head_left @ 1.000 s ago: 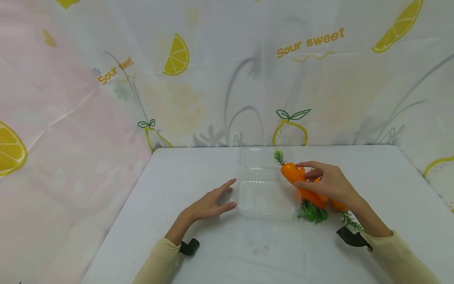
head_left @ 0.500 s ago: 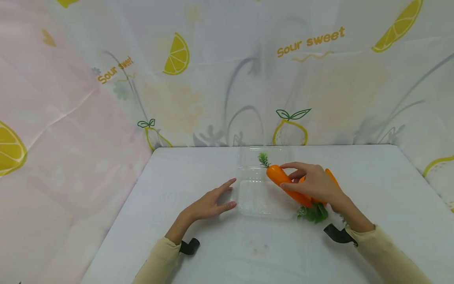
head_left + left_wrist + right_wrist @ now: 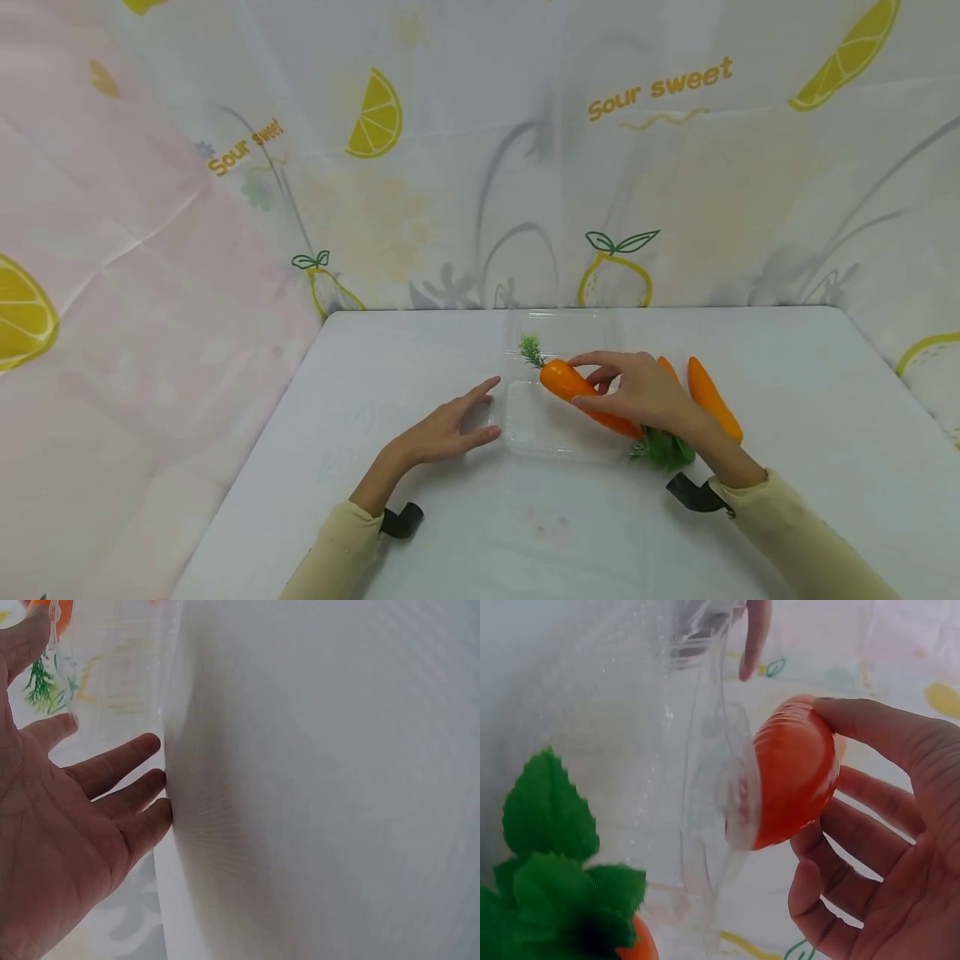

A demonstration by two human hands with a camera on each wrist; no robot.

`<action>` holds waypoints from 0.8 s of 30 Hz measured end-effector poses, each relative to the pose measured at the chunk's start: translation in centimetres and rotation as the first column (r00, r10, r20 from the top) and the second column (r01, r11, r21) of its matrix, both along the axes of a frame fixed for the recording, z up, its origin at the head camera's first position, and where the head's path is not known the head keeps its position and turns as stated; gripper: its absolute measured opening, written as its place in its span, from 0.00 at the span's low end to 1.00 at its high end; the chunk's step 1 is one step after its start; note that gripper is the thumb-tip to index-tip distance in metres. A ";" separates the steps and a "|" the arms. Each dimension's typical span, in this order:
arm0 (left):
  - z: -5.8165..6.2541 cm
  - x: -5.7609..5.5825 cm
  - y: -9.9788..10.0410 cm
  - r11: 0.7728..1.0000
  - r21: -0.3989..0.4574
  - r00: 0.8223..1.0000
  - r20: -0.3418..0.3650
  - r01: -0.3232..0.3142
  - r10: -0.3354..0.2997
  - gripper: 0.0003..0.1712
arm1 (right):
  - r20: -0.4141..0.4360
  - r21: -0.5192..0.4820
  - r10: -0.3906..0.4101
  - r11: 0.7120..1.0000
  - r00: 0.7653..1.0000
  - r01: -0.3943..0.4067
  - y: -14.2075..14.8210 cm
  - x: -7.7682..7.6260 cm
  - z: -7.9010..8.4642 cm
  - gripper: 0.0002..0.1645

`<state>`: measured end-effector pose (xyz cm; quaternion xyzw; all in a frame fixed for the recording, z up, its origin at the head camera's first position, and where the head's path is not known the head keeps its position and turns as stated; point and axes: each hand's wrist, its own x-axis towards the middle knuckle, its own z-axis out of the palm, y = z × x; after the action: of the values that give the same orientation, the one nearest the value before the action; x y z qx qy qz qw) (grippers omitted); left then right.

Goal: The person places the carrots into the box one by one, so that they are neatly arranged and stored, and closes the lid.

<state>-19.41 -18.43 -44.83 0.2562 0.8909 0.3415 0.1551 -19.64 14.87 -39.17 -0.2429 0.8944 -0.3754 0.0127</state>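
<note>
My right hand [image 3: 645,387] pinches an orange toy carrot [image 3: 566,382] with a feathery green top between thumb and fingers. The carrot slants over the clear plastic box [image 3: 534,429], its top pointing to the back left. In the right wrist view, the carrot's rounded orange end [image 3: 799,780] shows right at the box's clear rim. My left hand [image 3: 444,429] lies at the box's left side with fingers spread and extended. In the left wrist view, its fingertips are beside the clear wall [image 3: 120,675] and the palm holds nothing.
A second orange carrot [image 3: 715,400] lies to the right, partly behind my right forearm. Broad green leaves [image 3: 667,450] stick out below my right wrist, with an orange tip [image 3: 666,364] above the hand. The box's open lid [image 3: 573,329] lies toward the table's back edge.
My right hand has carried the carrot left, away from the other carrots and over the box. The right-hand carrot has come into clearer view. My left hand has stayed in place.
</note>
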 end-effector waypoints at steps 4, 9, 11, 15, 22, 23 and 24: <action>-0.1 0.0 0.1 1.000 -0.006 1.000 0.007 -0.003 0.003 0.46 | 0.016 0.029 0.024 0.999 1.000 -0.025 -0.7 0.1 -0.2 0.29; 0.1 0.1 0.1 1.000 -0.015 1.000 0.015 -0.015 0.015 0.46 | -0.003 0.071 0.065 0.995 0.998 -0.065 -1.3 0.2 -0.5 0.27; 0.2 0.1 0.1 1.000 -0.015 1.000 0.018 -0.016 0.016 0.45 | -0.020 0.076 0.089 0.993 0.996 -0.087 -1.5 0.2 -0.8 0.26; 0.2 0.1 0.1 1.000 -0.013 1.000 0.020 -0.014 0.015 0.45 | -0.046 0.095 0.127 0.988 0.991 -0.122 -1.8 0.2 -1.3 0.25; 0.2 0.0 0.1 0.999 -0.028 1.000 0.012 -0.019 0.020 0.44 | -0.018 0.140 0.175 0.975 0.984 -0.171 -2.2 0.3 -1.9 0.23; 0.2 0.1 0.1 0.999 -0.029 1.000 0.013 -0.020 0.020 0.44 | -0.009 0.143 0.181 0.974 0.983 -0.178 -2.2 0.3 -1.9 0.22; 0.2 0.1 0.1 1.000 -0.026 1.000 0.012 -0.018 0.018 0.44 | -0.001 0.150 0.186 0.972 0.983 -0.183 -2.3 0.4 -1.9 0.22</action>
<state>-19.35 -18.31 -44.59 0.2441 0.8966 0.3328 0.1606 -19.27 12.59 -41.12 -0.3261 0.8935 -0.3030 0.0589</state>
